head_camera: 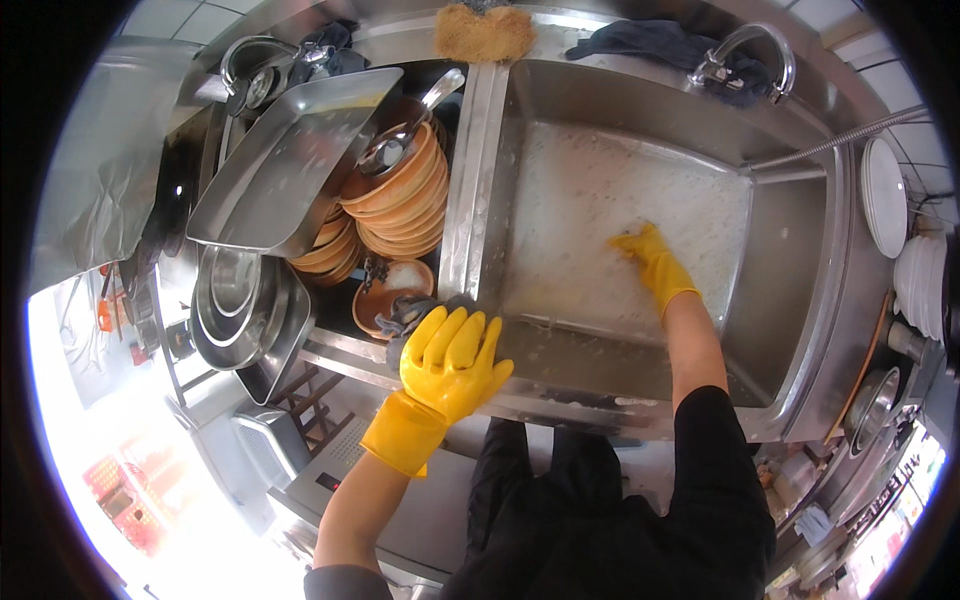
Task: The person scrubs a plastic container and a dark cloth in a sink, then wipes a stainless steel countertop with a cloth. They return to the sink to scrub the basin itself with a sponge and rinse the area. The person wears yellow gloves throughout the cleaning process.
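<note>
My left hand (450, 356), in a yellow rubber glove, lies palm down by the front end of the steel divider (474, 180) between two sink basins. Its fingers are extended, and a wet grey cloth (411, 313) is beside the fingertips. My right hand (654, 262), gloved the same way, reaches into the right basin (784, 232). The fingertips dip into cloudy, foamy water (585, 187), so whatever they touch there is hidden. A brown clay bowl (375, 304) with suds inside sits in the left basin, just beyond the cloth.
Stacked clay bowls (401, 202), a ladle (442, 90) and a tilted steel tray (277, 172) crowd the left basin. Steel pans (240, 300) overhang its left side. Taps (750, 52) and a brown scrubbing pad (484, 34) line the back ledge. White plates (883, 196) stand at right.
</note>
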The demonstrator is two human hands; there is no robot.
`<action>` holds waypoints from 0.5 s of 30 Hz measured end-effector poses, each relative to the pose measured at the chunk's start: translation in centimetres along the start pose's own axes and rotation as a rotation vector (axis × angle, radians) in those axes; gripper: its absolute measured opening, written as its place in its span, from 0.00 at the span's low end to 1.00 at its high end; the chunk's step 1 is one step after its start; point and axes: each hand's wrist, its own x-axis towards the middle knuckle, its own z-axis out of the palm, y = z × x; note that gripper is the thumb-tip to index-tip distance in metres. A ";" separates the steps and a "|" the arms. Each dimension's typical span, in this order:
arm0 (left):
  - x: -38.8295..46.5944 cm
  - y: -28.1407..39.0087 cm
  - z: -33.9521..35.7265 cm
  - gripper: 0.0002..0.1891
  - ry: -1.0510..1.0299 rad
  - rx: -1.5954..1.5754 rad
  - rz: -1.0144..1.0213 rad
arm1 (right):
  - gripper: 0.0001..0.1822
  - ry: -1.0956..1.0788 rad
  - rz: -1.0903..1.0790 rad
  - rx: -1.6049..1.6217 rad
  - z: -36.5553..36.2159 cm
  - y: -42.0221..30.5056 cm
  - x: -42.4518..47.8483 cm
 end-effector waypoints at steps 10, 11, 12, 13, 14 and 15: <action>-0.4 0.3 0.0 0.22 0.062 0.014 -0.016 | 0.14 -0.044 -0.141 0.215 -1.0 -4.2 -7.5; -0.5 0.4 0.1 0.21 0.077 0.023 -0.027 | 0.13 -0.032 -0.153 0.165 -1.0 -5.4 -9.3; -0.5 0.5 0.3 0.21 0.092 0.031 -0.031 | 0.12 -0.015 -0.168 0.121 -1.2 -5.9 -10.7; -0.6 0.6 0.5 0.20 0.106 0.038 -0.035 | 0.12 0.059 -0.180 0.045 -1.2 -5.5 -11.4; -0.8 0.5 0.8 0.20 0.136 0.033 -0.021 | 0.12 0.133 -0.192 -0.030 -1.2 -4.9 -11.9; -0.7 0.4 0.7 0.21 0.137 0.017 -0.021 | 0.12 0.205 -0.206 -0.100 -1.0 -4.5 -12.5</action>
